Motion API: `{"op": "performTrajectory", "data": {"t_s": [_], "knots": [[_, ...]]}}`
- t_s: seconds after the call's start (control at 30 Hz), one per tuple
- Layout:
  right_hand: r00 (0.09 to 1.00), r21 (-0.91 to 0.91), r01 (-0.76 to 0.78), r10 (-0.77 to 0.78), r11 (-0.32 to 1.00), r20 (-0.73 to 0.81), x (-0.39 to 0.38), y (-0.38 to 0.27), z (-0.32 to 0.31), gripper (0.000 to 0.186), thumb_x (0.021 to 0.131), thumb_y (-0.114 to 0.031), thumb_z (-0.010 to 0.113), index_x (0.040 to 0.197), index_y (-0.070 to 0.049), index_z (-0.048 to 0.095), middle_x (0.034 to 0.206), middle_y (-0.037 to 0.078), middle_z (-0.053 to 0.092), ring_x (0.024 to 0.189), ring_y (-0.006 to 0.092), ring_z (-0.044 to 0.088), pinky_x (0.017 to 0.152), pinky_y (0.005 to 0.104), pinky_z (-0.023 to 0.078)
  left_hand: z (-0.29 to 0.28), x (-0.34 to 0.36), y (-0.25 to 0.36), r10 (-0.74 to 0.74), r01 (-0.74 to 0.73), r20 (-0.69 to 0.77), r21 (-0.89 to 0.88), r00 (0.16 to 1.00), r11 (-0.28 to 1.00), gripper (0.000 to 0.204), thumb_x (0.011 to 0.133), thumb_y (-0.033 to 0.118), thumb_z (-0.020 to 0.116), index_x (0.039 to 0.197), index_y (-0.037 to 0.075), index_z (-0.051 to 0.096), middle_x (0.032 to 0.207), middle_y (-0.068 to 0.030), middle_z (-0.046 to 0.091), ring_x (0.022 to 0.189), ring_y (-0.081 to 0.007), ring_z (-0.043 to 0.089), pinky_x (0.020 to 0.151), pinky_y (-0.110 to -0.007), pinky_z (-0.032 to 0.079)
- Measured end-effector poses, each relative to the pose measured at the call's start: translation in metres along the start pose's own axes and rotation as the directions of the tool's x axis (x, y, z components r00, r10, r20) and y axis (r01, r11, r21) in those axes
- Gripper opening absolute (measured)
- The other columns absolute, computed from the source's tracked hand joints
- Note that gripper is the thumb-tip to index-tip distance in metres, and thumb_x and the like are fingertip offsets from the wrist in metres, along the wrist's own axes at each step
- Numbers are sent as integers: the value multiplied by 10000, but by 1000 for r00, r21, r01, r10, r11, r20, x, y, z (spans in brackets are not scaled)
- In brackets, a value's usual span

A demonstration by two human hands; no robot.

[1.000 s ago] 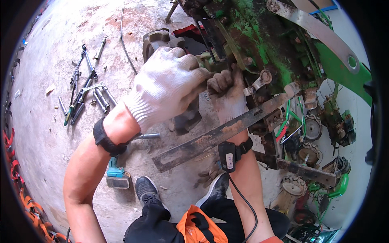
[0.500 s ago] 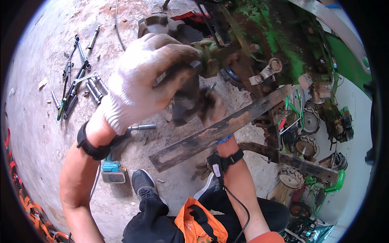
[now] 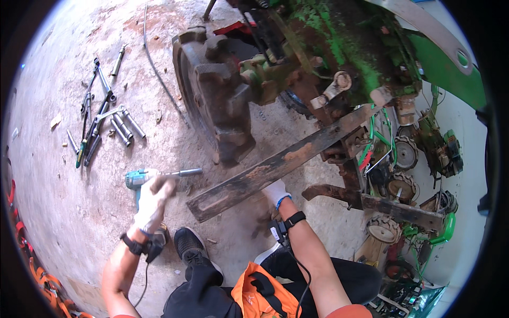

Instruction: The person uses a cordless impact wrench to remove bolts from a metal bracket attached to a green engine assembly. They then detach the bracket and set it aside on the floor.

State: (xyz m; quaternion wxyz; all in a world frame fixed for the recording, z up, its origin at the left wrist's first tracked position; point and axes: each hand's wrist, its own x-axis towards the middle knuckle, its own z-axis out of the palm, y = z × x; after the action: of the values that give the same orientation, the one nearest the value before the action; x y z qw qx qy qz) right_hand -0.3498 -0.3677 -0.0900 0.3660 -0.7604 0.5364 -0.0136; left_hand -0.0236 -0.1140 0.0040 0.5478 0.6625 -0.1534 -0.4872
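My left hand (image 3: pixel 152 204), in a white glove with dirty fingertips, is over the teal cordless impact driver (image 3: pixel 137 179) on the floor. Motion blurs its fingers, so its grip is unclear. A long socket (image 3: pixel 190 172) points right from the driver. My right hand (image 3: pixel 275 193), also gloved, reaches under the long rusty metal bar (image 3: pixel 281 167), which hides its fingers. Beyond the hands stands a lugged black tyre (image 3: pixel 222 100), mounted on the axle of the green machine (image 3: pixel 339 37).
Ratchets and long sockets (image 3: pixel 121 124) lie on the concrete floor at the left. A dark cable (image 3: pixel 159 74) runs past the tyre. A rusty bracket arm (image 3: pixel 392 209) juts out at the right. Small wheels (image 3: pixel 405 153) and machine parts crowd the right wall. Orange straps (image 3: pixel 45 281) lie lower left.
My left hand has left the tyre and come down and back to the impact driver. My right hand has drawn back from the tyre to below the bar. The view has shifted slightly.
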Motion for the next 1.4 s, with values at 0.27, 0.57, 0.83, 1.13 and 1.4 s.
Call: {"op": "performTrajectory", "data": {"t_s": [0.27, 0.57, 0.83, 1.13, 1.4], "knots": [[995, -203, 103, -103, 974, 11, 4, -26, -13, 347, 989, -285, 698, 1263, -79, 751, 1152, 279, 766, 1128, 501, 710, 982, 583, 561, 27, -13, -2, -44, 39, -19, -213, 999, 976, 311, 1102, 209, 717, 1312, -18, 745, 1169, -53, 763, 1047, -128, 684, 959, -293, 544], [997, -357, 73, -67, 931, 27, -7, -23, -28, 313, 1000, -380, 727, 1202, -146, 771, 1221, 215, 736, 1122, 461, 734, 940, 573, 600, 56, -3, 52, 138, -133, 30, -126, 990, 983, 295, 1127, 228, 708, 1297, -12, 741, 1152, -59, 772, 1018, -122, 716, 915, -291, 594], [989, -464, 147, -128, 874, 71, -4, -43, -29, 288, 981, -381, 722, 1167, -166, 767, 1160, 193, 752, 1062, 441, 752, 897, 554, 611, 57, -5, 30, -60, 90, 77, -491, 995, 866, 305, 1138, 231, 688, 1312, -15, 731, 1140, -85, 793, 969, -143, 742, 865, -299, 611], [850, 99, 527, -520, 844, -86, 71, -115, -15, 394, 1137, -263, 562, 1452, -67, 696, 1243, 186, 781, 1104, 358, 748, 1020, 526, 576, 61, 9, 18, -44, 37, -9, -381, 999, 924, 301, 1134, 206, 679, 1369, 19, 702, 1159, -60, 753, 1037, -157, 727, 921, -319, 610], [795, 482, 436, -576, 760, 190, 97, -96, 13, 414, 1191, -279, 480, 1466, -18, 647, 1368, 44, 727, 1228, 175, 669, 1078, 349, 547, 116, 37, 52, 371, -384, 106, 330, 923, 862, 891, 814, 275, 970, 1547, 15, 535, 1354, -221, 700, 1118, -340, 751, 975, -459, 620]]}}
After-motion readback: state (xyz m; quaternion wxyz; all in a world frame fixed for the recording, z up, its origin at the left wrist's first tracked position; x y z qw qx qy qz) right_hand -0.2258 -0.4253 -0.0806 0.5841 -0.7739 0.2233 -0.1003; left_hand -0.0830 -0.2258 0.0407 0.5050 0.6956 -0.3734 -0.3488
